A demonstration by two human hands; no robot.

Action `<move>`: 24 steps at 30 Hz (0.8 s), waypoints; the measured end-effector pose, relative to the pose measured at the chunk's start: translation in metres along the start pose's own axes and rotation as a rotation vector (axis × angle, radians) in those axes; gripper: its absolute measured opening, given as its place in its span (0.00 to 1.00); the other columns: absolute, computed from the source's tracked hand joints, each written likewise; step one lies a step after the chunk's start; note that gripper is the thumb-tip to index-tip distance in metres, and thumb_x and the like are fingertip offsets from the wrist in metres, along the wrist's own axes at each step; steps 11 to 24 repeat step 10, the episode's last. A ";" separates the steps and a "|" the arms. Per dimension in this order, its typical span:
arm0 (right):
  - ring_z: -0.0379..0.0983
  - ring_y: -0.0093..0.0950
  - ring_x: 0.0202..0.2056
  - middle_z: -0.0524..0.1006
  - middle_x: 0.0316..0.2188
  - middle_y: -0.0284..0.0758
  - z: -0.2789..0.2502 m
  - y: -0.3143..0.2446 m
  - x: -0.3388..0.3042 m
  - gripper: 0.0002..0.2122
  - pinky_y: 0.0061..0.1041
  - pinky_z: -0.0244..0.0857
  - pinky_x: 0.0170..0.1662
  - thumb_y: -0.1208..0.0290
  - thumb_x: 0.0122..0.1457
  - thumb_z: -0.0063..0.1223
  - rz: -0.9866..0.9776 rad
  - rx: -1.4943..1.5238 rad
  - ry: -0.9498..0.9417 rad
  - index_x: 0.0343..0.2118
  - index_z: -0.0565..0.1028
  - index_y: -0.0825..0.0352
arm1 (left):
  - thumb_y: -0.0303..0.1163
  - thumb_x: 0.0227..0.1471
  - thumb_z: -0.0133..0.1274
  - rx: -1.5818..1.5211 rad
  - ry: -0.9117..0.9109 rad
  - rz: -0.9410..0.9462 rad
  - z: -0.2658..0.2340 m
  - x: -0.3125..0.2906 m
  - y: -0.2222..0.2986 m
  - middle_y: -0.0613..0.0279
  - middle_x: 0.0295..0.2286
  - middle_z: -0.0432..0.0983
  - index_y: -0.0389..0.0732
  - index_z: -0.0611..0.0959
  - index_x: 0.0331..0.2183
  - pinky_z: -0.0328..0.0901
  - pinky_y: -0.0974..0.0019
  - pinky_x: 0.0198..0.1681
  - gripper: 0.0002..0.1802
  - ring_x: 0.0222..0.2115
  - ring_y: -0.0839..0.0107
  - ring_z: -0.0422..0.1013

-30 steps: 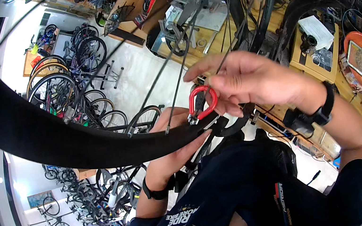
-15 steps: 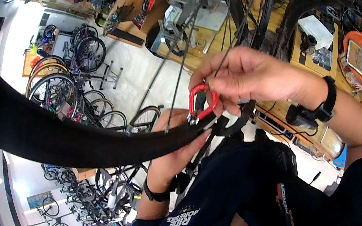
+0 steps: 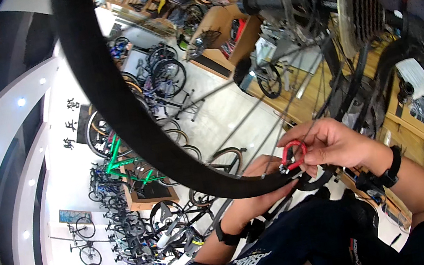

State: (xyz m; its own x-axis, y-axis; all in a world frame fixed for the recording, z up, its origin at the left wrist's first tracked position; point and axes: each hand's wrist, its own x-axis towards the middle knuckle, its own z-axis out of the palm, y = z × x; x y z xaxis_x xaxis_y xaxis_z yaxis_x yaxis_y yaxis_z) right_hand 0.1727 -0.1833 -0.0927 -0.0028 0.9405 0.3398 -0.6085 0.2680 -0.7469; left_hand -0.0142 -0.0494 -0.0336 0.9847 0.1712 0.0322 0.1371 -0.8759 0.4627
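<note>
A black bicycle wheel rim [image 3: 130,126] curves down from the upper left to my hands. My left hand [image 3: 250,207] is wrapped round its lower end, fingertips showing above it and the thumb below. My right hand [image 3: 334,143] pinches a red, ring-shaped spoke wrench [image 3: 297,163]. The wrench's silver jaw is at the rim, by the foot of a spoke; whether it sits on a spoke nipple is too small to tell. Thin spokes run up from there toward the hub, and a cassette [image 3: 363,11] of stacked sprockets is at the upper right.
Beyond the wheel is a wooden workbench [image 3: 306,108] with tools and parts. On it lies a yellow box [image 3: 415,104] with a white paper. An open cardboard box [image 3: 220,33] stands farther off. Many bicycles, one with a green frame [image 3: 115,154], line the left side.
The whole view has swung, so wheel, hands and bench now appear farther right and lower. My left hand still grips the rim, and the spoke wrench stays in my right fingers.
</note>
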 end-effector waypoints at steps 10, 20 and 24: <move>0.74 0.20 0.34 0.78 0.41 0.33 -0.011 0.007 -0.008 0.20 0.22 0.70 0.40 0.75 0.64 0.50 0.055 -0.118 -0.028 0.59 0.67 0.68 | 0.38 0.51 0.63 -0.070 -0.073 0.043 0.007 0.001 -0.005 0.51 0.41 0.76 0.41 0.78 0.47 0.68 0.56 0.45 0.23 0.41 0.55 0.74; 0.74 0.20 0.34 0.78 0.41 0.33 -0.011 0.007 -0.008 0.20 0.22 0.70 0.40 0.75 0.64 0.50 0.055 -0.118 -0.028 0.59 0.67 0.68 | 0.38 0.51 0.63 -0.070 -0.073 0.043 0.007 0.001 -0.005 0.51 0.41 0.76 0.41 0.78 0.47 0.68 0.56 0.45 0.23 0.41 0.55 0.74; 0.74 0.20 0.34 0.78 0.41 0.33 -0.011 0.007 -0.008 0.20 0.22 0.70 0.40 0.75 0.64 0.50 0.055 -0.118 -0.028 0.59 0.67 0.68 | 0.38 0.51 0.63 -0.070 -0.073 0.043 0.007 0.001 -0.005 0.51 0.41 0.76 0.41 0.78 0.47 0.68 0.56 0.45 0.23 0.41 0.55 0.74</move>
